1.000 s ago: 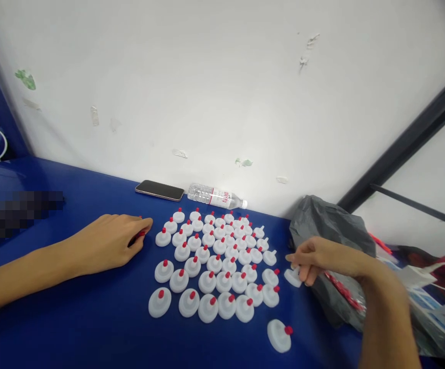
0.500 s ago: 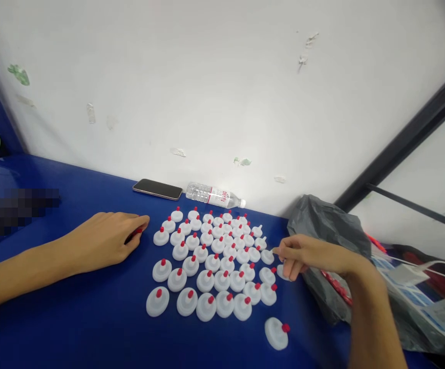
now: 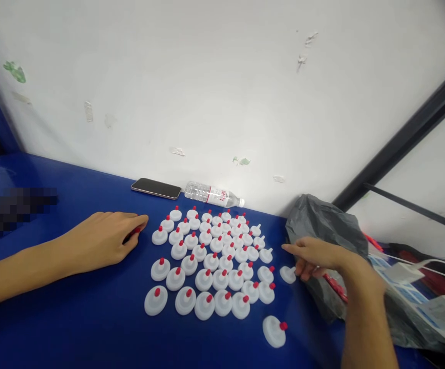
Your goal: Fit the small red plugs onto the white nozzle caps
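Several white round lids with spouts, most topped by small red caps (image 3: 189, 292), stand in loose rows on the blue table (image 3: 91, 318). My left hand (image 3: 101, 238) rests on the table left of them, fingers curled round a small red cap (image 3: 133, 233) that is mostly hidden. At the right, my right hand (image 3: 316, 259) is open, index finger stretched out and the others loosely bent. Beside its lower fingers lies a lid with a bare spout (image 3: 288, 274); whether they touch is unclear. Bare spouts also show on a few lids (image 3: 266, 255) along the right edge.
A phone (image 3: 156, 188) and a clear plastic bottle (image 3: 212, 195) lie along the wall. To the right, a grey plastic bag (image 3: 318, 220) holds red pieces (image 3: 335, 287), with a white power strip (image 3: 402, 273) and cable beyond it. A dark metal bar (image 3: 406, 130) slants behind.
My right hand has moved slightly right, away from a bare-spouted lid near the right edge, and its index finger has straightened. My left hand has stayed put.
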Tool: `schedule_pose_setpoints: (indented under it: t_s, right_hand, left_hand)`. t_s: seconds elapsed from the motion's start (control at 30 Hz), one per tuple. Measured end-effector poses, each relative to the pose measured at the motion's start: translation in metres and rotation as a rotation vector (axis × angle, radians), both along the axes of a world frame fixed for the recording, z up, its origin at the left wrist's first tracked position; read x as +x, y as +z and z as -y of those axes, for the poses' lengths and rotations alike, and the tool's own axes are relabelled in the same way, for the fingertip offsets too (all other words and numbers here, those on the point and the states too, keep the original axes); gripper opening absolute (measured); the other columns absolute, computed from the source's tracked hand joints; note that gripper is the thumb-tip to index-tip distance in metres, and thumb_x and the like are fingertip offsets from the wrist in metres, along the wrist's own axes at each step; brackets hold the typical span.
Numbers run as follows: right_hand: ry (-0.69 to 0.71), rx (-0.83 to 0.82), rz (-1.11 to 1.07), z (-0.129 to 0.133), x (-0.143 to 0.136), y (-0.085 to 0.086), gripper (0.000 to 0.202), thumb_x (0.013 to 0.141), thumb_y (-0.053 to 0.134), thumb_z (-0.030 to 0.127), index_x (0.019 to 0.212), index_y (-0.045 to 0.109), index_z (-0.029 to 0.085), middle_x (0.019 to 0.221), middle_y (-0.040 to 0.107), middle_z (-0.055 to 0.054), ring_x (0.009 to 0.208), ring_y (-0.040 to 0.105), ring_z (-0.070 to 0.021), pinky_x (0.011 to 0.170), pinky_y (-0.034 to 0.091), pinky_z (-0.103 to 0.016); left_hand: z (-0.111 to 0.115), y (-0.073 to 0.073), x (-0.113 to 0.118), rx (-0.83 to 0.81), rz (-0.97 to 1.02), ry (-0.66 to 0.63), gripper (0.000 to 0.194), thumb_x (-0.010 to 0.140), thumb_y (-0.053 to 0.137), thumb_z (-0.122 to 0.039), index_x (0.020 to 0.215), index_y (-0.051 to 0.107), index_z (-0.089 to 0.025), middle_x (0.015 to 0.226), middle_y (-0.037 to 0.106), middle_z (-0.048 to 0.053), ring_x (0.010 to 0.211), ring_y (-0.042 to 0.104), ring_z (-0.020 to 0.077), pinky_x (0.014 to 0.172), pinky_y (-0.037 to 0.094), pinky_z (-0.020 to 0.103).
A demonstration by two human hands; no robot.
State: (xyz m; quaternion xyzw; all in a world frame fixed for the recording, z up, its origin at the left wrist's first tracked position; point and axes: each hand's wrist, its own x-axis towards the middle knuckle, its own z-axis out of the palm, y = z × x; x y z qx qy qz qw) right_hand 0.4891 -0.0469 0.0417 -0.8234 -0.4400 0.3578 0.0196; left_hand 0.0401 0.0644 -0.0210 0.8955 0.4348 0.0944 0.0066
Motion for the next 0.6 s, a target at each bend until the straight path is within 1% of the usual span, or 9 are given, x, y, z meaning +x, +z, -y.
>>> schedule_pose_setpoints:
  t_s: [0.2,0.3,0.37,0.43,0.5,0.53,0.6]
  right_hand:
    - [0.088,-0.007,-0.068,-0.010,-0.032,-0.005,0.051,0.098,0.051,0.066,0.110,0.058,0.017,0.081,0.080,-0.011,0.072,0.078,-0.0205,0.065,0.054,-0.027]
    - [0.120,-0.008,-0.105,-0.010,-0.039,0.001,0.047,0.105,0.040,0.059,0.119,0.055,0.016,0.083,0.080,-0.012,0.071,0.078,-0.0180,0.067,0.053,-0.025]
    - [0.086,0.018,-0.082,-0.004,-0.036,0.008,0.046,0.106,0.036,0.057,0.115,0.056,0.016,0.081,0.079,-0.011,0.068,0.076,-0.0175,0.064,0.051,-0.025]
    - [0.047,0.142,-0.023,0.009,-0.033,0.015,0.046,0.103,0.040,0.060,0.101,0.059,0.018,0.077,0.078,-0.009,0.065,0.073,-0.0177,0.061,0.050,-0.025]
    - [0.047,0.359,0.026,0.030,-0.033,0.015,0.050,0.096,0.044,0.067,0.084,0.059,0.021,0.073,0.075,-0.006,0.065,0.071,-0.0182,0.061,0.051,-0.026]
    - [0.045,0.445,0.046,0.044,-0.036,0.011,0.053,0.093,0.043,0.072,0.081,0.060,0.023,0.070,0.073,-0.005,0.063,0.070,-0.0188,0.061,0.052,-0.027]
    - [0.026,0.564,0.072,0.073,-0.047,-0.008,0.055,0.088,0.045,0.076,0.079,0.062,0.025,0.064,0.069,-0.002,0.058,0.067,-0.0186,0.059,0.053,-0.027]
  left_hand:
    - [-0.002,-0.002,0.000,-0.014,0.041,0.004,0.009,0.089,0.047,-0.028,0.080,0.049,-0.028,0.080,0.072,0.003,0.063,0.062,0.0266,0.057,0.026,0.036]
    - [0.000,0.000,0.001,-0.017,0.021,0.000,0.009,0.090,0.046,-0.029,0.082,0.050,-0.028,0.083,0.072,0.004,0.066,0.063,0.0277,0.058,0.028,0.036]
    - [0.002,0.002,0.001,-0.021,-0.002,0.003,0.009,0.091,0.045,-0.029,0.083,0.050,-0.028,0.085,0.072,0.004,0.068,0.064,0.0281,0.059,0.028,0.036]
    - [0.003,0.003,0.002,-0.025,-0.033,0.011,0.011,0.092,0.042,-0.028,0.084,0.049,-0.027,0.086,0.071,0.004,0.069,0.065,0.0283,0.059,0.029,0.036]
    - [0.004,0.004,0.002,-0.025,-0.060,0.019,0.012,0.093,0.039,-0.028,0.084,0.047,-0.027,0.086,0.070,0.004,0.070,0.065,0.0284,0.059,0.029,0.036]
    - [0.004,0.004,0.003,-0.024,-0.069,0.020,0.012,0.093,0.039,-0.028,0.084,0.047,-0.027,0.086,0.070,0.004,0.070,0.065,0.0284,0.059,0.029,0.036]
    - [0.005,0.004,0.003,-0.015,-0.075,0.018,0.011,0.093,0.038,-0.027,0.085,0.046,-0.027,0.086,0.069,0.004,0.070,0.065,0.0280,0.059,0.029,0.036]
